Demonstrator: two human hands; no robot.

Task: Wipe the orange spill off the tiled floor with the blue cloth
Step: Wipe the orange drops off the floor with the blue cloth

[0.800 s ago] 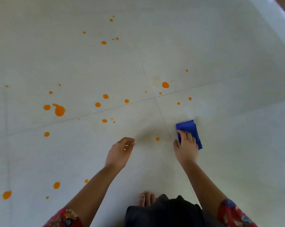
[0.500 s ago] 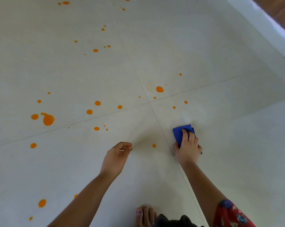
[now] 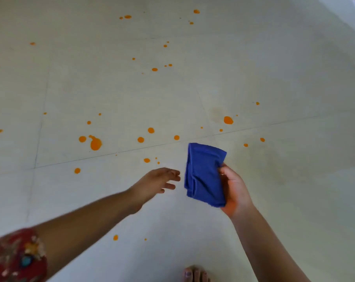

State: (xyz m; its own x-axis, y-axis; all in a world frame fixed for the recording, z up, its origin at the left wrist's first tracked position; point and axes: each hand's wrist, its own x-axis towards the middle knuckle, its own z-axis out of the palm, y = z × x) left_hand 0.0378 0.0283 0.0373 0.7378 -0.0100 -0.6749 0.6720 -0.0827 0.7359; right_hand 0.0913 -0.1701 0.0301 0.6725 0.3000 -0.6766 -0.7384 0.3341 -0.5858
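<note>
Change vs 0.5 s ago: blue cloth (image 3: 203, 174) is no longer pressed flat on the tiled floor (image 3: 307, 210). It's now lifted clear and held up in front of the cam by the right hand (image 3: 234, 190), which grasps it along the cloth's right edge, thumb on top, fingers hidden behind the fabric. Cloth is folded into a thick pad, long side running away from the person, lower corner a bit rumpled, and it isn't touching the floor. Left hand (image 3: 158, 182) was loosely curled and idle before. Now it's stretched fwd w/ fingers straight and spread, motion-blurred, just beside the cloth's left edge, not touching, holding nothing. Judgement: wiping is paused, prob. for a refold or flip to a clean face w/ both hands, or a hand swap; can't say which. Floor patch to the right of the cloth looks mostly drop-free w/ a faint yellowish haze, so that bit seems done but streaky. Orange spill (image 3: 95, 143) is mostly still there: big blob plus many drops on the tiles to the left and far side, one fat drop (image 3: 228, 120) just past the grout line beyond the cloth, 2 small ones near the person's bare toes (image 3: 195, 274). Task is early, most of the splatter unwiped. Patterned red sleeve (image 3: 15, 259) at bottom left.
</note>
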